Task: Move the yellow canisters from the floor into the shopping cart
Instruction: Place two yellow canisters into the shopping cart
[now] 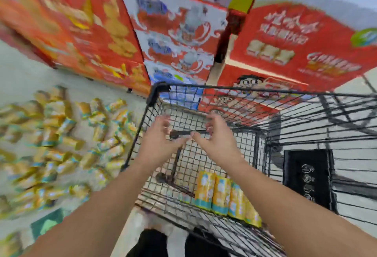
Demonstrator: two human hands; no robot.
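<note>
Head view showed both hands out over the shopping cart (244, 91), empty. Most of the work looked undone, since the bulk of the yellow canisters (57, 144) lay scattered on the floor at nine o'clock from the cart. A short row of canisters in the cart (221, 195) stood side by side against the near wall of the basket, at about five o'clock from the hands.

That row looked easy to knock down. It stood upright and touching, so another canister dropped from height could topple it. The floor pile lay close to the cart's left side, so a careless step or a nudge of the cart could set canisters rolling. Heavy motion blur made the pile hard to count.

The left hand (161, 136) and right hand (216, 136) hovered near each other above the basket, backs up, thumbs nearly meeting. Fingers were spread and loosely bent, gripping nothing. Stacked red cartons (173, 32) rose at twelve o'clock.
</note>
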